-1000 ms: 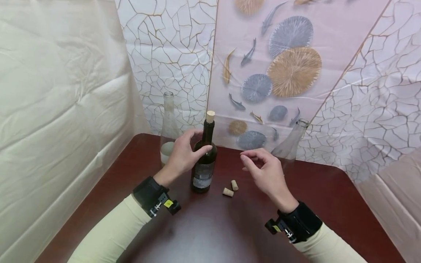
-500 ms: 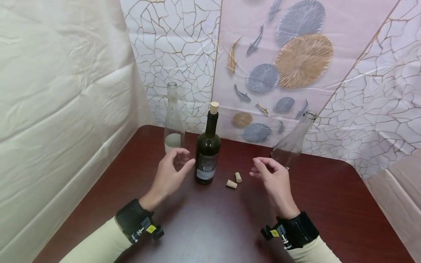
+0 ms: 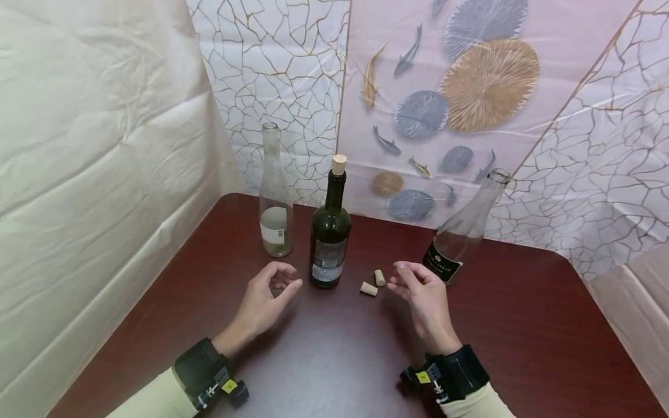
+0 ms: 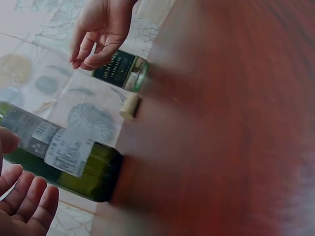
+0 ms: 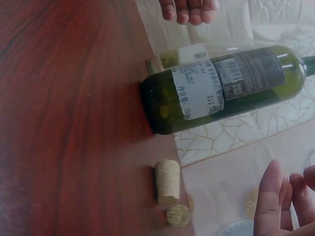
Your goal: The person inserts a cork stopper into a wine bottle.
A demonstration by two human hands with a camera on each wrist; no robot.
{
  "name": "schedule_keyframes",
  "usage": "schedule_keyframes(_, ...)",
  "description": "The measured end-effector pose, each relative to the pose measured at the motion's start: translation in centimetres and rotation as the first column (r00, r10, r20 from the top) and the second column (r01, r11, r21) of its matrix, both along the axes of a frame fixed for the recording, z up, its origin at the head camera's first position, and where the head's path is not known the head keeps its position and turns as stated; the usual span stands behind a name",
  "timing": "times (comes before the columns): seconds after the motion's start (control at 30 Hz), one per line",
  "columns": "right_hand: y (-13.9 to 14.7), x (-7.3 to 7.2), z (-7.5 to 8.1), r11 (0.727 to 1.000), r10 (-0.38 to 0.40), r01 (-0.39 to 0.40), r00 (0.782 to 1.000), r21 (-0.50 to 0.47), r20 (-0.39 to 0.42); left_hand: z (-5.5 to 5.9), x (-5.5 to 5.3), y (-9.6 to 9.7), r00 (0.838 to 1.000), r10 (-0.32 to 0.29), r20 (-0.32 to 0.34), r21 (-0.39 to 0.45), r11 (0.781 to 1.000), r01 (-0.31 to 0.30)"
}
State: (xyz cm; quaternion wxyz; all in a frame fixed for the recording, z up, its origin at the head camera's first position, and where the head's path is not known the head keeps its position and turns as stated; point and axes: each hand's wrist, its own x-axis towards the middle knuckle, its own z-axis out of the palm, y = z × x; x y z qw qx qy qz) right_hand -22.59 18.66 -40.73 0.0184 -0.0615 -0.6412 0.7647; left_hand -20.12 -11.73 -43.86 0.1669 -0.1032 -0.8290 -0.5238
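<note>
A dark green wine bottle point(image 3: 329, 238) stands upright on the table, a pale cork point(image 3: 339, 165) sticking up from its mouth. My left hand point(image 3: 266, 302) hovers to the left of the bottle, apart from it, fingers loosely curved around nothing. On the other side is my right hand point(image 3: 424, 299), its fingers loosely bent; the right wrist view shows nothing between the thumb point(image 5: 270, 196) and fingers. Two loose corks lie between the bottle and this hand: one lying cork point(image 3: 368, 289) and a second cork point(image 3: 380, 277) close behind it, neither visibly held.
A clear bottle point(image 3: 273, 180) with a white label stands at the back left. Behind my right hand, another clear bottle point(image 3: 467, 223) with a black label is partly covered by it. Cloth point(image 3: 130, 174) hangs around the reddish-brown table point(image 3: 324, 360).
My left hand has let go of the wine bottle and drawn back left and toward me. My right hand has come down nearer the loose corks. The head view has shifted slightly.
</note>
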Motion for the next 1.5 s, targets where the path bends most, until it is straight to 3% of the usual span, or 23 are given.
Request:
schedule_keyframes(0.23, -0.6, -0.4, -0.1, 0.998, 0.026, -0.026, 1.0, 0.056, 0.003, -0.5, 0.6, -0.5, 1.0, -0.003, 0.017, -0.008, 1.0, 0.004)
schedule_keyframes(0.3, -0.8, -0.8, 0.1, 0.988, 0.067, -0.064, 0.998, 0.144, -0.015, -0.4, 0.6, -0.5, 1.0, -0.007, 0.02, -0.003, 1.0, 0.007)
schedule_keyframes(0.37, -1.0, -1.5, 0.2, 0.95, 0.134, -0.116, 0.99, 0.291, -0.042, -0.4, 0.6, -0.4, 1.0, -0.007, 0.027, -0.003, 1.0, 0.007)
schedule_keyframes(0.43, -1.3, -2.3, 0.3, 0.856, 0.214, -0.152, 0.974, 0.494, -0.073, -0.3, 0.6, -0.3, 0.999, -0.007, 0.044, 0.01, 1.0, 0.006)
schedule_keyframes(0.53, -1.7, -3.5, 0.2, 0.631, 0.334, -0.133, 0.936, 0.764, -0.113, -0.3, 0.4, 0.0, 0.997, -0.015, 0.08, 0.038, 0.999, 0.011)
schedule_keyframes(0.6, -1.9, -4.2, -0.1, 0.473, 0.41, -0.102, 0.905, 0.875, -0.116, -0.4, 0.3, 0.2, 0.995, -0.028, 0.101, 0.063, 0.998, 0.021)
schedule_keyframes(0.67, -2.1, -4.6, -0.3, 0.358, 0.474, -0.085, 0.874, 0.93, -0.103, -0.4, 0.2, 0.4, 0.993, -0.038, 0.116, 0.078, 0.997, 0.029)
schedule_keyframes(0.8, -2.6, -5.0, -0.3, 0.194, 0.553, -0.064, 0.831, 0.979, -0.055, -0.7, 0.2, 0.6, 0.992, -0.038, 0.119, 0.089, 0.996, 0.027)
schedule_keyframes(0.97, -3.3, -5.1, -0.4, 0.049, 0.629, -0.059, 0.777, 0.997, 0.015, -1.0, 0.2, 0.6, 0.991, -0.045, 0.129, 0.094, 0.995, 0.033)
schedule_keyframes(1.07, -3.5, -5.1, -0.6, 0.008, 0.663, -0.052, 0.748, 0.999, 0.034, -1.2, 0.3, 0.6, 0.988, -0.054, 0.142, 0.093, 0.995, 0.041)
schedule_keyframes(1.2, -3.6, -5.0, -0.7, 0.0, 0.676, -0.03, 0.737, 1.0, 0.022, -1.2, 0.2, 0.6, 0.989, -0.059, 0.133, 0.091, 0.995, 0.047)
schedule_keyframes(1.37, -3.6, -4.9, -0.9, 0.021, 0.663, -0.027, 0.749, 0.999, 0.006, -1.1, 0.2, 0.6, 0.992, -0.061, 0.115, 0.072, 0.996, 0.053)
schedule_keyframes(1.5, -3.5, -4.6, -0.9, 0.08, 0.659, -0.004, 0.751, 0.997, -0.05, -1.4, 0.2, 0.6, 0.991, -0.064, 0.118, 0.058, 0.997, 0.057)
